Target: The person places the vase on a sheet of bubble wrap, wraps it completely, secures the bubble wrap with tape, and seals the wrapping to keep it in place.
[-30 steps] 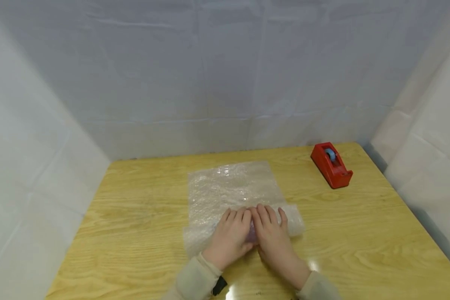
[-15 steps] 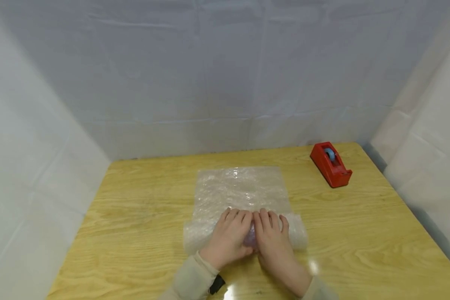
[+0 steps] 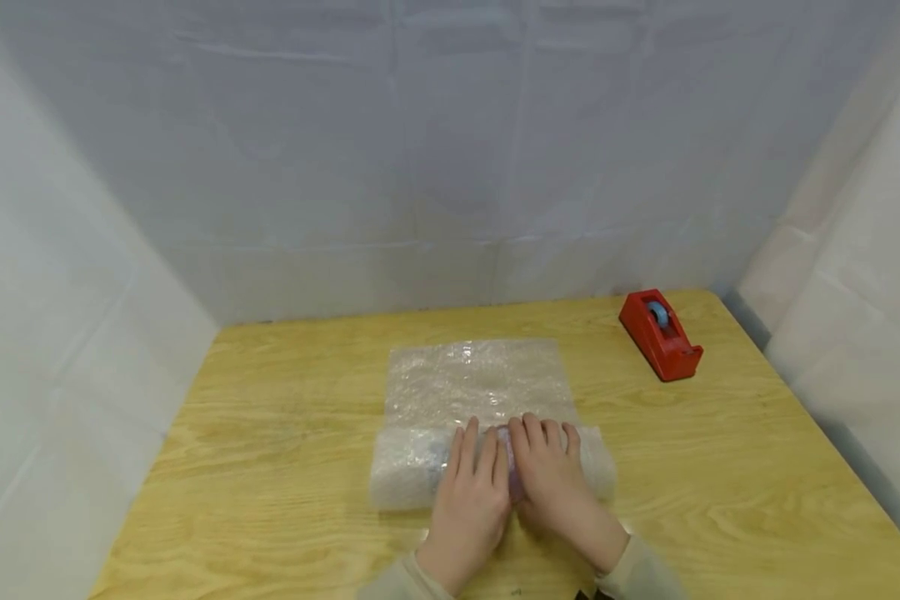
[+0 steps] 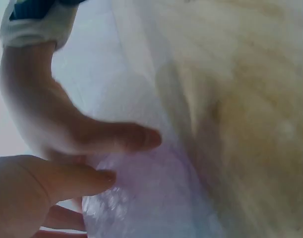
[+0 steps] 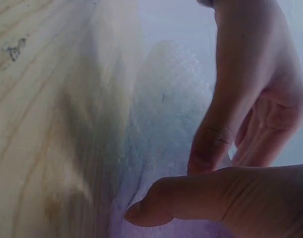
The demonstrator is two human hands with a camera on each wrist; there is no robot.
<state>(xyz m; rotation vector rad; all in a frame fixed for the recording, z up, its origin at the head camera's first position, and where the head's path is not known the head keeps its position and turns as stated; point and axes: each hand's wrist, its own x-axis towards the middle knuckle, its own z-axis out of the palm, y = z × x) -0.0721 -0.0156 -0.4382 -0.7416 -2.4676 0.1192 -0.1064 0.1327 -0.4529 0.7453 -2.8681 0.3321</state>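
Grip, R hand: R hand (image 3: 551, 487) has fingers curled over top of bubble-wrap roll (image 3: 405, 475), thumb on the near side; holding it, R of middle.
Grip, L hand: L hand (image 3: 471, 512) lies just beside R hand, fingers fairly straight over the roll, thumb against the wrap in L wrist view; looks more like resting/pressing than clamping.
Roll: on the surface (image 3: 270, 442), approx. parallel to its far edge, well short of it; both ends stick out past the hands.
Purple item (image 3: 516, 479): shows at mid-roll betw. the hands, apparently under the film; most of it hidden, so can't tell what it is.
Flat wrap (image 3: 480, 379): runs from the roll twd the far edge, stops short of it; lies approx. flat, nothing on it.
Tape dispenser (image 3: 660, 337): red, w/ blue roll of tape (image 3: 657, 313), nr the surface's far R corner, well apart from the wrap; neither hand on it.
Step (judged): mid-wrap, i.e. rolling the purple item up in the sheet; a fair bit of flat wrap not yet taken up.
Next move (judged): calls for an even push twd the far edge, both hands level, roll kept snug & square so the ends don't skew.
Watch: if L hand presses less than R, roll could veer or loosen.
Later (guess): loose end wants pinning by one hand if tape's to go on.
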